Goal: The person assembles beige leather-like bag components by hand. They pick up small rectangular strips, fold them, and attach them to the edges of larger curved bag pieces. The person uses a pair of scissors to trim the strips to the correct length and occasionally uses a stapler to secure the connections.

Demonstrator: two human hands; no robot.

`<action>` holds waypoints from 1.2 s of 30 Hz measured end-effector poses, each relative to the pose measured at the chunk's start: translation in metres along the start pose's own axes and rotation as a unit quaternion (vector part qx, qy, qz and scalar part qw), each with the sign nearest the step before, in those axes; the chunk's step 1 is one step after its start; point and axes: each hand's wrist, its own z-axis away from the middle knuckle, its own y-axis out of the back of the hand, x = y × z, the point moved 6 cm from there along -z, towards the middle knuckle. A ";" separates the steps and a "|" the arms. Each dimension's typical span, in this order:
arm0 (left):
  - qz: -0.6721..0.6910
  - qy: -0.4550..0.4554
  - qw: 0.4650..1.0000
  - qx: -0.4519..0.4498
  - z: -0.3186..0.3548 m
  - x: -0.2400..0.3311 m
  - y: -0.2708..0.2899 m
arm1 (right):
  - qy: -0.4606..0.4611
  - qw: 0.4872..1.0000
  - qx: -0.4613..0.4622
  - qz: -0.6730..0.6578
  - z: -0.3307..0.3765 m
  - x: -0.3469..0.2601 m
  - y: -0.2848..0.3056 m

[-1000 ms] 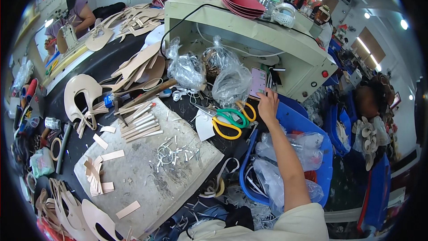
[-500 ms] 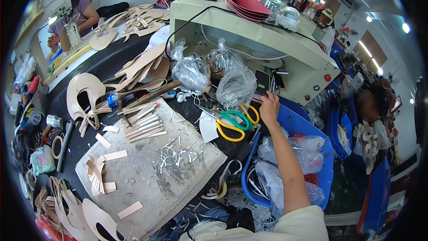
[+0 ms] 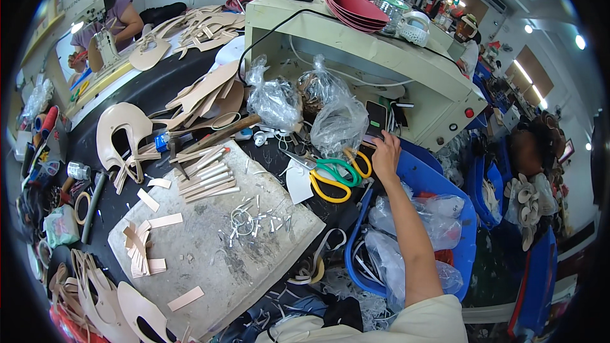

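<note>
Look over here: the right hand point(image 3: 386, 157) is out at the phone point(image 3: 376, 116), fingertips point(image 3: 379, 143) at its lower edge. The phone lies dark-screened, a small green patch showing, at the open front of the cream-coloured cabinet point(image 3: 318, 27), just beside a crumpled clear plastic bag point(image 3: 340, 128). A light touch is what I'd want here: wrist steady, fingers at the edge so the screen isn't covered, no shoving the phone deeper into the cabinet. Mind the scissors point(image 3: 321, 166) too, I'd say; their yellow and green handles lie near the hand on the black tabletop point(image 3: 268, 160), so keep the palm well clear of them.

And the pose! The bare forearm point(image 3: 416, 251) runs up from a cream sleeve point(image 3: 432, 321) and over the blue bin point(image 3: 468, 248), elbow only slightly bent, back of the hand uppermost. The fingers look bent and close to one another; whether they're clamped on the phone or merely resting against it, I can't tell. Left hand? Out of sight.
</note>
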 end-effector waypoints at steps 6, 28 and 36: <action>-0.197 -0.153 0.965 -0.079 0.010 0.017 -0.015 | -0.005 1.000 -0.002 -0.001 0.002 0.000 0.001; -0.060 -0.172 0.980 0.085 0.044 0.051 -0.070 | 0.007 1.000 -0.002 0.000 0.002 -0.005 0.003; -0.028 -0.187 0.978 0.090 0.044 0.051 -0.071 | 0.009 1.000 -0.001 -0.005 0.001 -0.003 0.002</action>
